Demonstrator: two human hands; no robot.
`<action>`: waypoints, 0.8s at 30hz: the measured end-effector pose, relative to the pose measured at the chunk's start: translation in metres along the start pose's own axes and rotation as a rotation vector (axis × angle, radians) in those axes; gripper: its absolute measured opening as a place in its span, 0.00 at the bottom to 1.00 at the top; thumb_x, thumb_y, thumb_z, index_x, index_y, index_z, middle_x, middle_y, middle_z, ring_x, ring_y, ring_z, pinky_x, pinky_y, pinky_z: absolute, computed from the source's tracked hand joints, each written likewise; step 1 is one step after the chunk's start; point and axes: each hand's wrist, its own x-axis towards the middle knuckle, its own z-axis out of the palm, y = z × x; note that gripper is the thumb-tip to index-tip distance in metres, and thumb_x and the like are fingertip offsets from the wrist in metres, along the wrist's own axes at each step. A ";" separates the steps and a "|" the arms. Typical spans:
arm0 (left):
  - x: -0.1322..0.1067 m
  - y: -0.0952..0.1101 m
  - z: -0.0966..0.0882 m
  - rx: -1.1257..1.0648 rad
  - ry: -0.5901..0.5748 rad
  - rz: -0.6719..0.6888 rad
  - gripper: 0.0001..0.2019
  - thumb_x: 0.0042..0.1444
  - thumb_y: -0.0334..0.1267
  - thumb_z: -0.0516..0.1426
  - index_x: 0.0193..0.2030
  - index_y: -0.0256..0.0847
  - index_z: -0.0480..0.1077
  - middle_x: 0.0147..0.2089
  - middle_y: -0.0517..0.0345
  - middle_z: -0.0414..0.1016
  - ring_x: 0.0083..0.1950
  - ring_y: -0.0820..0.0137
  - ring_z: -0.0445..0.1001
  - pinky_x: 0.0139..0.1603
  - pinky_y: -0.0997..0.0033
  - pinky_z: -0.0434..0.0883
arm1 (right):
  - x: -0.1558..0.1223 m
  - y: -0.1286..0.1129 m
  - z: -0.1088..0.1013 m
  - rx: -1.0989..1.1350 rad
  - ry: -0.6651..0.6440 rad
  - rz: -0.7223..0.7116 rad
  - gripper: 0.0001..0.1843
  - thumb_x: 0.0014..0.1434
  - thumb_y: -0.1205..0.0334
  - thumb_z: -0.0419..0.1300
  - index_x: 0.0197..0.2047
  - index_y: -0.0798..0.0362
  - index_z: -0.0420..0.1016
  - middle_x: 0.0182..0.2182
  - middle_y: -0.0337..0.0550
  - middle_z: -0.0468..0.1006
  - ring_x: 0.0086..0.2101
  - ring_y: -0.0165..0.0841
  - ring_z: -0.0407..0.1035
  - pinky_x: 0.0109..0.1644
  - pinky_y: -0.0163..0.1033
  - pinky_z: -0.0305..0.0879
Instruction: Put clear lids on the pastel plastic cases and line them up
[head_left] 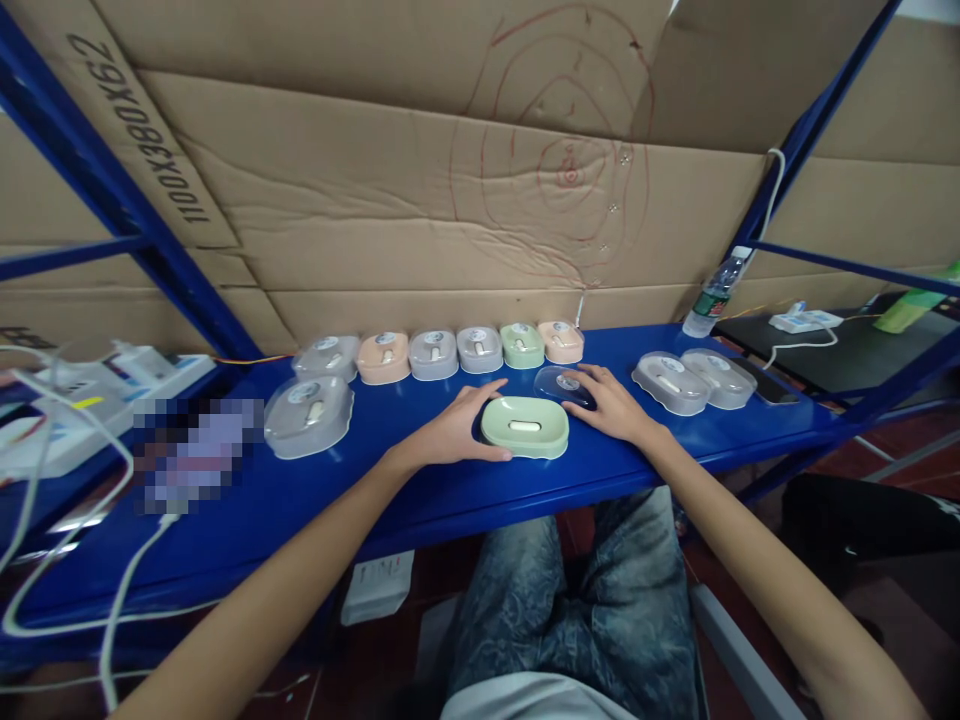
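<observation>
A pale green soap dish (525, 427) without a lid sits on the blue shelf (420, 480) right in front of me, with a small white piece inside it. My left hand (455, 432) rests against its left side, fingers curled round the edge. My right hand (611, 402) lies on the shelf to its right, fingers on a clear lid (564, 383) that lies just behind the dish.
A row of several lidded soap dishes (457, 351) in grey, peach and green lines the back. A larger grey one (309, 415) sits left, two more (694, 381) right. Cardboard wall behind. Power strips and cables (90, 400) at left, a water bottle (716, 293) at right.
</observation>
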 end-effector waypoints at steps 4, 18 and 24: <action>0.000 0.001 0.001 -0.014 0.009 -0.012 0.60 0.47 0.56 0.73 0.81 0.51 0.47 0.71 0.45 0.66 0.72 0.44 0.63 0.73 0.41 0.59 | 0.001 -0.012 -0.004 0.057 0.063 0.024 0.31 0.70 0.43 0.59 0.69 0.49 0.70 0.63 0.56 0.75 0.65 0.56 0.66 0.69 0.69 0.60; 0.003 -0.008 0.009 -0.187 0.042 0.014 0.63 0.45 0.53 0.75 0.81 0.46 0.44 0.73 0.38 0.66 0.75 0.46 0.64 0.75 0.40 0.58 | -0.004 -0.091 -0.008 0.150 0.035 -0.202 0.30 0.72 0.44 0.58 0.73 0.40 0.67 0.68 0.53 0.66 0.67 0.52 0.61 0.70 0.66 0.60; 0.004 -0.006 0.007 -0.114 0.024 0.026 0.59 0.47 0.54 0.74 0.80 0.48 0.50 0.78 0.40 0.59 0.78 0.44 0.59 0.76 0.40 0.56 | -0.007 -0.092 -0.010 0.099 0.015 -0.230 0.31 0.71 0.43 0.59 0.74 0.37 0.66 0.68 0.52 0.66 0.63 0.52 0.63 0.67 0.65 0.64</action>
